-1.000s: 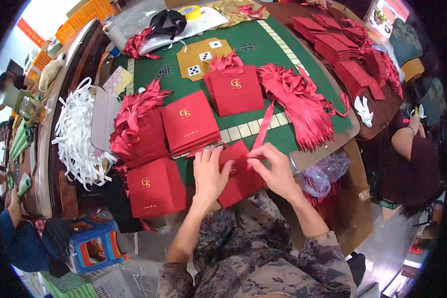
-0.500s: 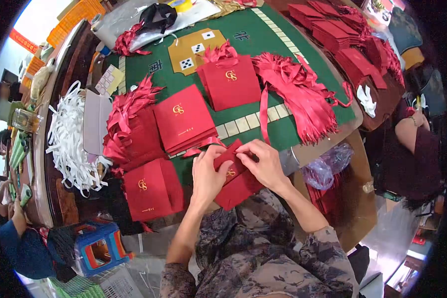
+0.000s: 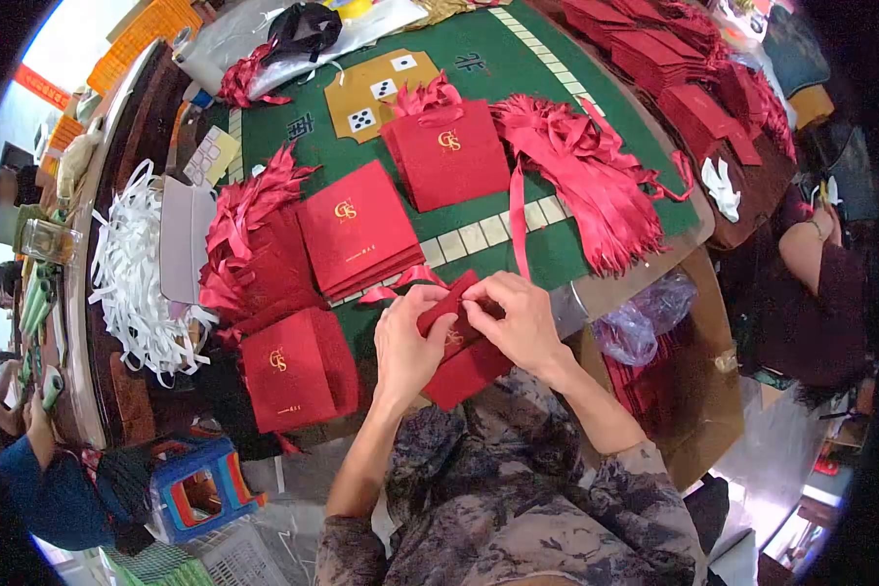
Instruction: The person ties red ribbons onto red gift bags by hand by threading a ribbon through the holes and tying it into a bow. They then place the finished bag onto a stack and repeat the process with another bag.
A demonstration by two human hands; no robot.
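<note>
Closing tighter, both hands (image 3: 464, 327) now pinch the red bag (image 3: 459, 366).

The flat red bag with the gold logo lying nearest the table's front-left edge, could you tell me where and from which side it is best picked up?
Probably the red bag is best taken by its near edge, which overhangs the table. Coming from the person's side, fingers can pinch it above and below. It lies flat, so its other edges offer little grip. Both the left hand and the right hand are busy on another bag.
</note>
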